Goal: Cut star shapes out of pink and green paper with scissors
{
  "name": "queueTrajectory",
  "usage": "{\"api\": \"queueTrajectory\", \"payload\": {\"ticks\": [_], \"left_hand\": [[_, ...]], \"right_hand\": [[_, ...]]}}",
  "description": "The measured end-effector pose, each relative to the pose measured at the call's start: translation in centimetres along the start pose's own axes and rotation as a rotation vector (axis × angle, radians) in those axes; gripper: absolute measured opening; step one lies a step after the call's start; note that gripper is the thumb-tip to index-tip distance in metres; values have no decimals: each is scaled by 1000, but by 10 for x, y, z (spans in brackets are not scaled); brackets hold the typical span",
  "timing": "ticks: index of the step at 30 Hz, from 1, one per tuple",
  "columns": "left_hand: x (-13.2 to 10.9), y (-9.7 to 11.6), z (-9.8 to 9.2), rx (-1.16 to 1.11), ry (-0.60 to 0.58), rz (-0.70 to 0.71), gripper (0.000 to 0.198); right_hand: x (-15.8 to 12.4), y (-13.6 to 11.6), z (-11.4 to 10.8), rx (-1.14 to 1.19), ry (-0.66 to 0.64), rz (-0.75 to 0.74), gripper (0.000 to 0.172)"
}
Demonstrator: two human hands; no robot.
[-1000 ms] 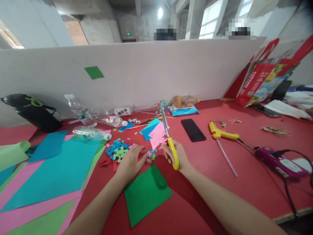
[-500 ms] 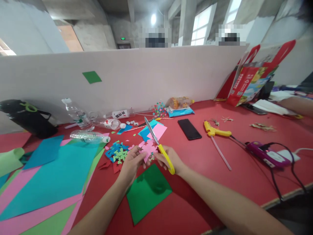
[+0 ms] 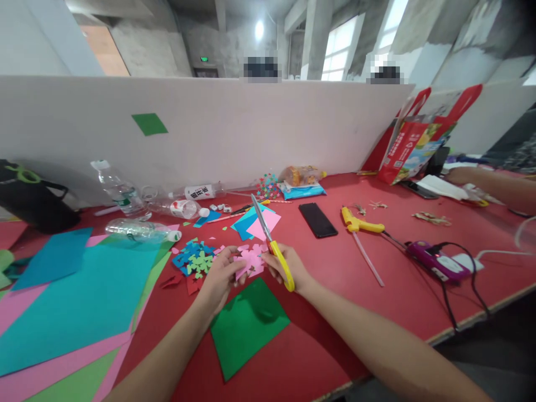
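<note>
Pink paper (image 3: 251, 259) and yellow-handled scissors (image 3: 274, 249), both in hand.
The left hand (image 3: 220, 276) pinches the pink paper's left side between thumb and fingers; the right hand (image 3: 296, 269) is closed around the scissors, its fingertips by the paper's right side. A green sheet (image 3: 251, 329) lies just below them on the red table (image 3: 335, 324).

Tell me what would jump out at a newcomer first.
The yellow-handled scissors in the right hand, mid-picture, beside cut pink paper at the left hand's fingertips. Just below, a green sheet lies on the red table. Farther right lies a yellow glue gun.
</note>
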State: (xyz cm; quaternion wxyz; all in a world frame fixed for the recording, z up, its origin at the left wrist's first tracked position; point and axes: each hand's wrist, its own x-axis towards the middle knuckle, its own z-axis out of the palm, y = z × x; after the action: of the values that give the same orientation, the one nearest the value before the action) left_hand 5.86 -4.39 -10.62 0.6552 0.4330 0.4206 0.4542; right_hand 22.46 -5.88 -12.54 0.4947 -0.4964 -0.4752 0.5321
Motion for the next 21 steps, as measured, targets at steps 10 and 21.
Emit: {"api": "queueTrajectory", "payload": {"ticks": [10,21], "left_hand": [[8,-10,-7,-113,-17,-33,27],[18,-15,-23,-34,4,131,24]], "right_hand": [[3,-1,-7,-123,38,-52,40],[15,-6,-32,-364,18,-84,50]]}}
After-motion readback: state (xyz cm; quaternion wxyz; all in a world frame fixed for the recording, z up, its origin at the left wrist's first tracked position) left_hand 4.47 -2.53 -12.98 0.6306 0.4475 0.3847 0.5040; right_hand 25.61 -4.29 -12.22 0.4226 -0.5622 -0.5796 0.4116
